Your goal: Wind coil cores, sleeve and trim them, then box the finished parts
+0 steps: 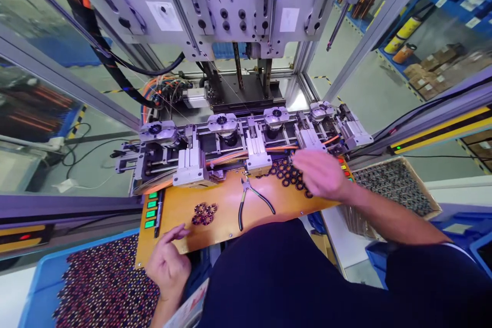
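Observation:
My left hand (169,262) hovers by the front left edge of the orange work plate (219,241). Its index finger and thumb point out, the other fingers curl loosely, and it holds nothing. Near its fingertips lies a small group of dark rings with copper-coloured centres (204,213). Wire cutters (248,189) with dark handles rest spread apart in the middle of the plate. My right hand (321,174) reaches over more dark rings (286,173) at the plate's right side. Its fingertips are smeared, so whether they grasp a ring is unclear.
Behind the plate stands a row of metal clamping fixtures (222,123), below a large machine head (230,15). A blue bin (42,277) full of ring parts is at lower left. A box of small parts (432,200) stands at right. Green buttons (151,213) line the plate's left end.

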{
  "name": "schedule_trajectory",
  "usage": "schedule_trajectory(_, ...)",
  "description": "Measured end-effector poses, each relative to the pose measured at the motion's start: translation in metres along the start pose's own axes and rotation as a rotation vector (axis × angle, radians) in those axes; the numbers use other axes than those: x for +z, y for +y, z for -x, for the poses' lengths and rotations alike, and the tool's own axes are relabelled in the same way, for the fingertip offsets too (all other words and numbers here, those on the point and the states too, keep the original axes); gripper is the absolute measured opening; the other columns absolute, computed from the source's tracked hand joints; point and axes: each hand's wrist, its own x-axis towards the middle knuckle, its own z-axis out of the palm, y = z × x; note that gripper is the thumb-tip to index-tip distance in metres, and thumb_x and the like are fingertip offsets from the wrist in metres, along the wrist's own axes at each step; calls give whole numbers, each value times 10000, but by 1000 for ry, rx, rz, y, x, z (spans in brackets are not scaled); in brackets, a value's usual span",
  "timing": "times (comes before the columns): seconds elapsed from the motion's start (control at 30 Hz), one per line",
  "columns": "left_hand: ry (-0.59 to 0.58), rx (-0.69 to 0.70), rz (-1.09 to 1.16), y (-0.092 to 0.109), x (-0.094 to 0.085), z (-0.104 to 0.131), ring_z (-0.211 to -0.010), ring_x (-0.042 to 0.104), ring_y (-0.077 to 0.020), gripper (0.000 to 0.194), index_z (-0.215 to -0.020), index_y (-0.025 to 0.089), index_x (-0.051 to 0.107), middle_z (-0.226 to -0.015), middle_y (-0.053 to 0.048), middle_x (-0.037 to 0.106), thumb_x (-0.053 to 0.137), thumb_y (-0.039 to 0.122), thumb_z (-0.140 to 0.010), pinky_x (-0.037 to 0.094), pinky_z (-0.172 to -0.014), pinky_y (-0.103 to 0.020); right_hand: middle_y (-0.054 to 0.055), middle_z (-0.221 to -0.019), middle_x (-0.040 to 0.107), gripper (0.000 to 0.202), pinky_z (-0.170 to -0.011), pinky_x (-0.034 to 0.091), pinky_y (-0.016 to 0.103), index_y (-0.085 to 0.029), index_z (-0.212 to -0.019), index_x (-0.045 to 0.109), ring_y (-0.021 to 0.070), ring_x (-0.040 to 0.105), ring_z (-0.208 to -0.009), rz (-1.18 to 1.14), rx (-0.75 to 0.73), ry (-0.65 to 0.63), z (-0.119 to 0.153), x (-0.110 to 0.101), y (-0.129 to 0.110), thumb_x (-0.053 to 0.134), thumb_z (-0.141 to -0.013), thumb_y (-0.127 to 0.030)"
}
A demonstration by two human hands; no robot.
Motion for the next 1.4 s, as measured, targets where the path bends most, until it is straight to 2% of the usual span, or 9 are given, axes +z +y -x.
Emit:
schedule_trajectory(0.1, -95, 29, 17, 19, -3, -1, -620, 628, -144, 240, -748, 177, 677, -641, 0, 652, 503, 263, -889, 496, -635, -271, 99, -1009, 703, 222, -855, 572, 374, -135, -1070, 685, 207, 637, -979, -47, 62, -197, 42, 28, -29, 501, -947, -151)
schedule_trajectory(0.27, -196, 88, 148, 56, 21, -8, -628, 615, -127, 166, -874, 175, 665, -669, 30, 643, 751, 268, -766, 522, -668, -264, 118, -878, 647, 186, -754, 512, 368, -109, -971, 707, 210, 558, -826, -40, 266, -248, 72, 70, -36, 530, -957, -164)
schedule_trajectory(0.43, -476, 147, 244, 91, 48, -14, -569, 619, -115, 102, -803, 182, 709, -633, 16, 675, 742, 276, -782, 523, -615, -245, 107, -887, 616, 241, -791, 510, 368, -141, -881, 717, 203, 539, -855, -168, 389, -164, 62, 73, -46, 492, -957, -103)
schedule_trajectory(0.6, -673, 174, 367, 117, 61, -18, -621, 694, -137, 245, -1021, 152, 734, -748, -38, 758, 635, 336, -893, 572, -613, -245, 113, -1196, 572, 132, -900, 552, 332, -186, -962, 712, 195, 570, -1117, -434, 419, 15, 23, 53, -94, 589, -963, -233)
schedule_trajectory(0.73, -628, 215, 395, 125, 51, -21, -719, 734, -166, 248, -1064, 163, 741, -870, -80, 791, 633, 328, -913, 599, -676, -276, 101, -1267, 582, 104, -944, 551, 337, -215, -994, 704, 191, 597, -1171, -881, 498, 193, -6, 42, -120, 650, -919, -167)
schedule_trajectory(1.0, -415, 319, 420, 119, 38, -16, -870, 713, -167, 361, -1132, 247, 716, -1020, -57, 751, 765, 136, -792, 596, -763, -289, 97, -1194, 649, 73, -1031, 515, 377, -205, -961, 708, 185, 637, -1149, -1174, 622, 79, -24, 45, -121, 642, -932, -192)
schedule_trajectory(1.17, -342, 228, 315, 88, 21, -15, -841, 713, -178, 388, -1201, 210, 670, -1029, -80, 738, 731, 144, -824, 600, -780, -334, 85, -1112, 690, 118, -941, 550, 345, -192, -1011, 701, 168, 660, -1057, -983, 354, -4, -40, 11, -67, 605, -948, -164)
schedule_trajectory(1.27, -220, 85, 141, 56, 9, -15, -823, 706, -178, 301, -1119, 184, 698, -985, -75, 746, 734, 247, -826, 590, -831, -353, 86, -1125, 685, 136, -949, 540, 364, -183, -977, 715, 181, 650, -1055, -592, 257, -45, -50, -18, 4, 581, -955, -186)
schedule_trajectory(1.4, -70, -183, -12, 15, -1, -9, -797, 702, -201, 443, -1102, 157, 695, -969, -94, 748, 720, 464, -783, 581, -890, -397, 104, -1117, 695, 180, -951, 531, 413, -159, -932, 746, 233, 662, -1022, -130, 388, -116, -50, -44, 112, 577, -923, -219)
